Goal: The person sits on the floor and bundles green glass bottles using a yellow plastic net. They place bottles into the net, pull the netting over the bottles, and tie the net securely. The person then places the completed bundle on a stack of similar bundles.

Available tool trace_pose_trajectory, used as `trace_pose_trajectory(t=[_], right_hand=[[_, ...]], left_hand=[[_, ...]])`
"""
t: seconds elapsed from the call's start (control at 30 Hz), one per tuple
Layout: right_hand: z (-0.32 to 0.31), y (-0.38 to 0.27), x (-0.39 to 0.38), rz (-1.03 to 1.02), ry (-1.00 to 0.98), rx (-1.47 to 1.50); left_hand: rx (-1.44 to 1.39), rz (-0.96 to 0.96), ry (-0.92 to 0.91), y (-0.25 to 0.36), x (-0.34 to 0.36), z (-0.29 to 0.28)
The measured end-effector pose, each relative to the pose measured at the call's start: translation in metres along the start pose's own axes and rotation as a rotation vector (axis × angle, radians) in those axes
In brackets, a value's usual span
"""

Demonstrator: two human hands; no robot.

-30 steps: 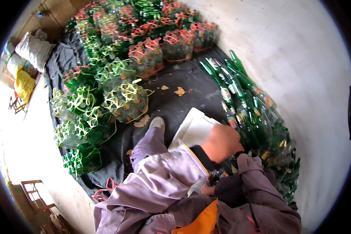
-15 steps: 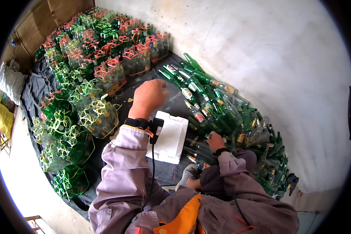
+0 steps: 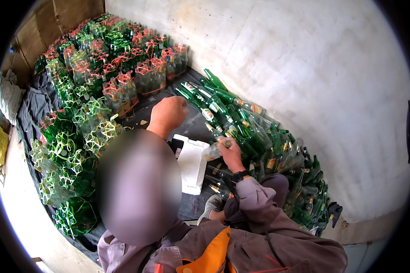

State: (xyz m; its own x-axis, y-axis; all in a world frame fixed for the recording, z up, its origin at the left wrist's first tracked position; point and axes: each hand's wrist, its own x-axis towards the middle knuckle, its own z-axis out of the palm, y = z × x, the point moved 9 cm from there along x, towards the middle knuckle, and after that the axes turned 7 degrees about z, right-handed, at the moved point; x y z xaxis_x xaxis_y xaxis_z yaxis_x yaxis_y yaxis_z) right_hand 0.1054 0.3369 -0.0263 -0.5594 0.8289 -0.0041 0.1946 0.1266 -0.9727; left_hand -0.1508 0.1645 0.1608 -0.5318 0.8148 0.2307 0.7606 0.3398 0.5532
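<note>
My right hand is wrapped round the neck of a clear glass bottle, its body tilted over the edge of a white foam slab. My left hand is out ahead beyond the slab, fingers curled; whether anything is in them is hidden. Just right of it lies the near end of a heap of loose green bottles, some with labels. A blurred patch covers most of my left forearm.
Bundles of upright bottles tied with red and green bands fill the left and back. A pale wall runs behind the heap. Dark sheeting covers the floor. White and yellow sacks lie at the far left.
My right hand has come up and left from the heap, now with the clear bottle in it, over the slab. The left hand stays nearly where it was; the view has shifted slightly.
</note>
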Motion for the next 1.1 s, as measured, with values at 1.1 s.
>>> trace_pose_trajectory(t=[1.1], right_hand=[[0.135,-0.003,0.036,0.099,-0.147,-0.134]], left_hand=[[0.039,-0.024,-0.104,0.000,-0.005,-0.003]])
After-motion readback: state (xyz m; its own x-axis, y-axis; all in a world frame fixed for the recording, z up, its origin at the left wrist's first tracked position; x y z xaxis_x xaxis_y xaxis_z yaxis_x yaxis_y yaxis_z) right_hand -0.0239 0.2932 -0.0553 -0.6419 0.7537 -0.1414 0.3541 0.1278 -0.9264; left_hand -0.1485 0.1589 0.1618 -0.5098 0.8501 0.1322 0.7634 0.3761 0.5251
